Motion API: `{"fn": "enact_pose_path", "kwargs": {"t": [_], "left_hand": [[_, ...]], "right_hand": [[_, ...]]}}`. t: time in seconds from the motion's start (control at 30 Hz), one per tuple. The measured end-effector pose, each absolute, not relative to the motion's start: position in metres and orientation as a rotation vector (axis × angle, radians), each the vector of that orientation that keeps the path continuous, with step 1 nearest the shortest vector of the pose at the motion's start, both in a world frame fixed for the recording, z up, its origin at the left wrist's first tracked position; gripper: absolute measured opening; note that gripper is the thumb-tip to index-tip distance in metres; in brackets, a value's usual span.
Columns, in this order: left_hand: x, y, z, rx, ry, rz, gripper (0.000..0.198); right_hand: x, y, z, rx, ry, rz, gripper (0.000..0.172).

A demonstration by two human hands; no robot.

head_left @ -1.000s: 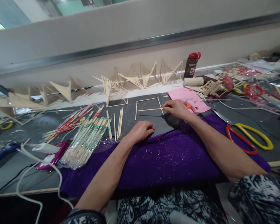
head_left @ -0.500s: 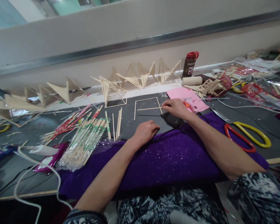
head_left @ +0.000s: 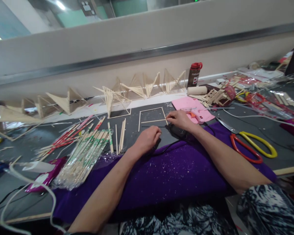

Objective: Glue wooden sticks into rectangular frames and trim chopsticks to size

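Observation:
My right hand pinches one end of a thin wooden stick. The stick points left across a frame of sticks on the dark tabletop, a little above the surface, with its shadow just below. That frame shows three sides: a left, a far and a right stick. My left hand is curled closed near the cloth's far edge, apart from the stick. Its fingertips are turned under, so anything in them is hidden. Beside my right hand lies a black object, partly covered by the hand.
Bundled chopsticks in plastic and loose sticks lie left. Stick models line the wall. On the right are large scissors, pink paper and a red-lidded bottle. A purple cloth covers the near edge.
The whole view has shifted, so things sit slightly lower and further left. My right hand has brought the stick lower, closer to the tabletop. My left hand stays curled near the same place.

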State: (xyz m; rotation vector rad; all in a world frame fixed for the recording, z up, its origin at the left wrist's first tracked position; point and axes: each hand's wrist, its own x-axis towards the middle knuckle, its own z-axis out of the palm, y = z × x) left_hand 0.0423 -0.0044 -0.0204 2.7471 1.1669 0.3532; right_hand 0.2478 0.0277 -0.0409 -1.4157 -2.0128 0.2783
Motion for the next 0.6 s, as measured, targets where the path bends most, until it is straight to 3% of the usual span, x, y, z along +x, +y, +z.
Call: {"fn": "enact_pose_path", "kwargs": {"t": [0.27,0.5,0.6], "left_hand": [[0.115,0.112,0.059,2.29,1.244,0.628,0.018],[0.184,0.18,0.031,2.507,1.385,0.428,0.016],[0.189,0.192,0.024,2.673,1.512,0.4,0.026]], "right_hand": [[0.234,0.024,-0.041,-1.412,-2.073,0.348,0.019],[0.237,0.028,-0.042,-1.438,-2.06,0.413,0.018],[0.239,0.03,-0.043,-1.453,-2.046,0.416,0.018]]}}
